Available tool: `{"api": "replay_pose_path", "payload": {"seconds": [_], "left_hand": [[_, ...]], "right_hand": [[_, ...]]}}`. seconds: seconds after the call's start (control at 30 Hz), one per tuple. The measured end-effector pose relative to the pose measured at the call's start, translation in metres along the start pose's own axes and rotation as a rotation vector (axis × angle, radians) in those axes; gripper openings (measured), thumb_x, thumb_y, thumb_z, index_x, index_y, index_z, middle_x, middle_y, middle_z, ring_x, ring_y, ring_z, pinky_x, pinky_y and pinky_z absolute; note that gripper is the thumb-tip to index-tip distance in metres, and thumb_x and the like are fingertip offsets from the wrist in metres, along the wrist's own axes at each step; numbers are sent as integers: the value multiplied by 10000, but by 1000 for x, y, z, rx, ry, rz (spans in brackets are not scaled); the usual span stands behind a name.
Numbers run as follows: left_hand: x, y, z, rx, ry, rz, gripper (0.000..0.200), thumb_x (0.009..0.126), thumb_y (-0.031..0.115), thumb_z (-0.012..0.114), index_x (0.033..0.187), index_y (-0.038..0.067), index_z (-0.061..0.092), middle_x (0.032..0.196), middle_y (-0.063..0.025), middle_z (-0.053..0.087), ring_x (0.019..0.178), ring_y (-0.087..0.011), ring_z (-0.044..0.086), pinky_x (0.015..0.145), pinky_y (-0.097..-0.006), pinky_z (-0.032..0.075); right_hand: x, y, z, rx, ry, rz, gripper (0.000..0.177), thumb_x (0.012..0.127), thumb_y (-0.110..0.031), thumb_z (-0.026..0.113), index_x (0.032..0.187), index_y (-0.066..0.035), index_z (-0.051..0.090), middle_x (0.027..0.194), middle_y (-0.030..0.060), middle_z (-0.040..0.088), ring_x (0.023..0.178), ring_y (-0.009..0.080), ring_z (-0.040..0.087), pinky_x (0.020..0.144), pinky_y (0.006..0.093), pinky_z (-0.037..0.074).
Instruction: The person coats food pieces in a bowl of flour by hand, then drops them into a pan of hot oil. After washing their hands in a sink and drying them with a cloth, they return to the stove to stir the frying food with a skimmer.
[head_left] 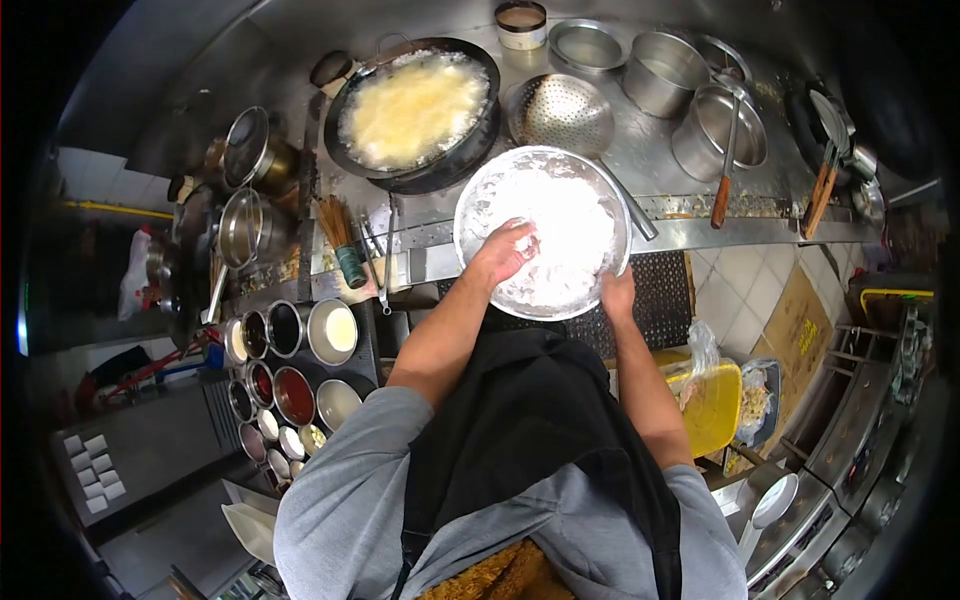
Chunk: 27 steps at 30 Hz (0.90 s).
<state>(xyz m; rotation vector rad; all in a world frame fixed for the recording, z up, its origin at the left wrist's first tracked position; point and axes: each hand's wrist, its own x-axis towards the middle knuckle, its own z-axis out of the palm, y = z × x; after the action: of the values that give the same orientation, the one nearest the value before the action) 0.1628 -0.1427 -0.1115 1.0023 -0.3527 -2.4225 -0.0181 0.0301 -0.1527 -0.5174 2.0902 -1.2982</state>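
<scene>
Centrally, at the near edge of the steel counter (pixel 650 180), the metal bowl (pixel 478 195) contains white powder (pixel 580 210). The right hand (pixel 617 293) grasps the bowl's near right rim — its fingers are partly hidden. The left hand (pixel 510 250) is inside the bowl, fingers bent and powder-coated; whether they enclose anything cannot be determined. Far left stands a wok (pixel 440 182) of pale, foaming contents — a perforated ladle (pixel 568 115) lies to its right, just beyond the bowl.
</scene>
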Motion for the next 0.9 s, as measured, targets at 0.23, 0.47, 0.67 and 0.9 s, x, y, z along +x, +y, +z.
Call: {"api": "replay_pose_path", "payload": {"seconds": [0.23,0.47,0.67,0.9], "left_hand": [[-11,17,18,461,-177,-116,280,884,65,622,1155,76,554,913,-60,623,724,-135,555,550,-251,417],[-13,25,43,460,12,34,274,956,338,562,928,65,560,685,-3,509,496,-95,440,374,-239,306],[-18,65,66,579,61,166,369,963,389,529,786,70,576,587,0,493,419,-102,415,342,-258,303],[-7,204,65,1394,231,729,390,879,390,638,851,1,619,739,-125,628,670,-223,579,661,-362,483]], "right_hand": [[13,25,9,12,1,-54,483,785,-86,521,1244,63,493,1113,204,633,1020,295,609,920,357,447],[11,24,4,61,-36,-39,464,796,-93,528,1227,70,482,1124,213,622,1045,298,602,936,356,436],[10,25,3,60,-37,-35,490,795,-77,519,1257,73,464,1145,199,607,1038,275,586,927,345,436],[4,10,4,33,-10,21,490,794,-87,523,1253,76,471,1135,172,605,1022,253,580,917,342,439]]}}
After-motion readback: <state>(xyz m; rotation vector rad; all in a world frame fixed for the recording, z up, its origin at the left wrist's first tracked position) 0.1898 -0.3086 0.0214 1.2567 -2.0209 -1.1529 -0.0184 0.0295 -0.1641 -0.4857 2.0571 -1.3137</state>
